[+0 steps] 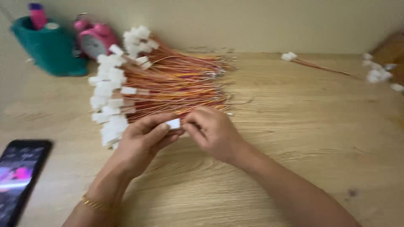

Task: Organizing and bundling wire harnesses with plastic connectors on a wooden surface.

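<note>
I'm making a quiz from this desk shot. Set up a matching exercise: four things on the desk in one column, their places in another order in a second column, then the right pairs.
Things:
1. white connector
2. phone
3. teal holder
4. pink alarm clock

Places:
A. back left corner of the wooden desk
B. pinched between the left hand and right hand
C. front left edge, screen lit
D. by the wall, just right of the teal holder, behind the pile of wired connectors

Pairs: 1-B, 2-C, 3-A, 4-D
</note>
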